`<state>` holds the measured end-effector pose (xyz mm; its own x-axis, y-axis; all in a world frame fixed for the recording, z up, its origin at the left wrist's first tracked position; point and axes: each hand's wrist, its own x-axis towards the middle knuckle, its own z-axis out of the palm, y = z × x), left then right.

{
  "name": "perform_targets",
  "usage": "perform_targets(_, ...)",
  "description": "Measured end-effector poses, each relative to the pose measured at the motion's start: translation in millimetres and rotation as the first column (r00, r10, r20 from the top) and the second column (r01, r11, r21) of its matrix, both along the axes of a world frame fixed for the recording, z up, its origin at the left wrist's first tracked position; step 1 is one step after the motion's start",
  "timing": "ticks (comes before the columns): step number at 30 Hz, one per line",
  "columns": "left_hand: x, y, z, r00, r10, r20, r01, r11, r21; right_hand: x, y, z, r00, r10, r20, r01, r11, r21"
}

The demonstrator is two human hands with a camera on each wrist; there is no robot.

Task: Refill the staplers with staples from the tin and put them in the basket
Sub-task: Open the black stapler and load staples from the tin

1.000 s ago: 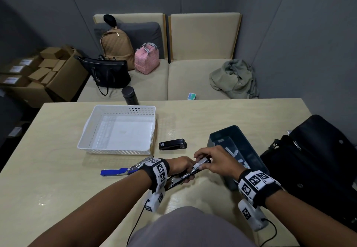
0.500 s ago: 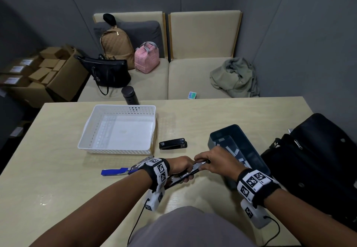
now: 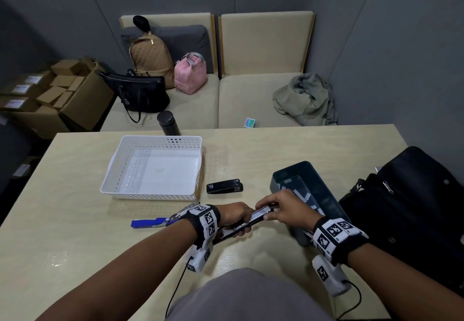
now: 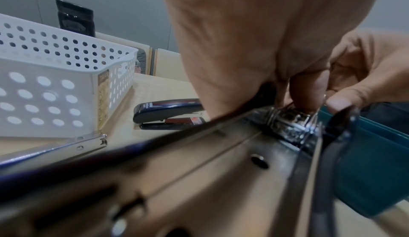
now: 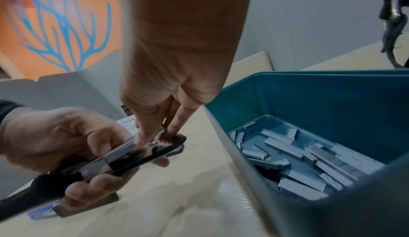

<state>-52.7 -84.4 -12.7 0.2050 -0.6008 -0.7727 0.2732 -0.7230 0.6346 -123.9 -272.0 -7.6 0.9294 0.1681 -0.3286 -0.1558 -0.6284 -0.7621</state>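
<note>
My left hand [image 3: 236, 216] grips an opened black stapler [image 3: 251, 221] just above the table's front middle, fingers curled round its body [image 5: 132, 155]. My right hand [image 3: 276, 207] pinches the front end of its metal magazine [image 4: 287, 118] with thumb and fingertips. I cannot tell whether a staple strip lies under them. The teal tin [image 3: 313, 177] stands just right of my hands, with several staple strips [image 5: 309, 156] inside. A shut black stapler [image 3: 224, 186] lies between the tin and the white perforated basket [image 3: 148, 196]. A blue stapler [image 3: 150, 222] lies opened flat behind my left wrist.
A black bag [image 3: 414, 207] fills the table's right side, close behind the tin. A dark bottle [image 3: 167, 122] stands beyond the table's far edge behind the basket. Bags and a jacket lie on the seats beyond.
My right fingertips have crept a little left along the stapler's magazine. My left hand keeps the same grip in the same place.
</note>
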Motion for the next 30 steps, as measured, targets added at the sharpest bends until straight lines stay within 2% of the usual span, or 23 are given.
perform_targets(8, 1.6, 5.1, 1.2, 0.998, -0.032, -0.044, 0.032, 0.999, -0.014, 0.4, -1.9, -1.1, 0.999, 0.022, 0.049, -0.014, 0.988, -0.154)
perform_targets(10, 5.8, 16.1, 1.8, 0.997, -0.056, -0.060, 0.056, 0.998, 0.003, -0.4, -6.1, -1.6, 0.998, -0.015, 0.061, 0.026, 0.982, -0.187)
perform_targets(13, 18.2, 44.5, -5.0, 0.997, -0.080, -0.005, 0.080, 0.996, 0.038, -0.2, -15.0, -1.2, 0.993, -0.068, 0.098, 0.087, 0.975, -0.203)
perform_targets(16, 29.8, 68.3, -6.9, 1.000, 0.006, -0.010, -0.006, 0.999, -0.045, 0.4, -18.3, -2.5, 0.989, -0.092, 0.114, 0.117, 0.964, -0.237)
perform_targets(20, 38.4, 76.4, -1.5, 0.988, 0.151, 0.024, -0.146, 0.978, -0.146, 2.4, -11.5, -4.9, 0.980, -0.155, 0.122, 0.176, 0.966, -0.188)
perform_targets(23, 41.5, 73.2, 3.7, 0.939, 0.324, 0.114, -0.295, 0.931, -0.217, 5.0, -0.5, -5.8, 0.972, -0.202, 0.120, 0.217, 0.966, -0.137)
perform_targets(25, 42.3, 66.6, 5.0, 0.895, 0.385, 0.226, -0.321, 0.907, -0.273, 7.3, 9.9, -3.6, 0.964, -0.230, 0.131, 0.242, 0.967, -0.081)
perform_targets(28, 38.5, 48.4, 3.7, 0.797, 0.288, 0.531, -0.172, 0.951, -0.258, 15.6, 26.5, -1.3, 0.961, -0.257, 0.101, 0.254, 0.966, 0.041)
perform_targets(30, 32.6, 37.9, 3.0, 0.676, 0.158, 0.720, -0.011, 0.979, -0.204, 20.6, 36.0, -2.1, 0.955, -0.286, 0.083, 0.277, 0.955, 0.104)
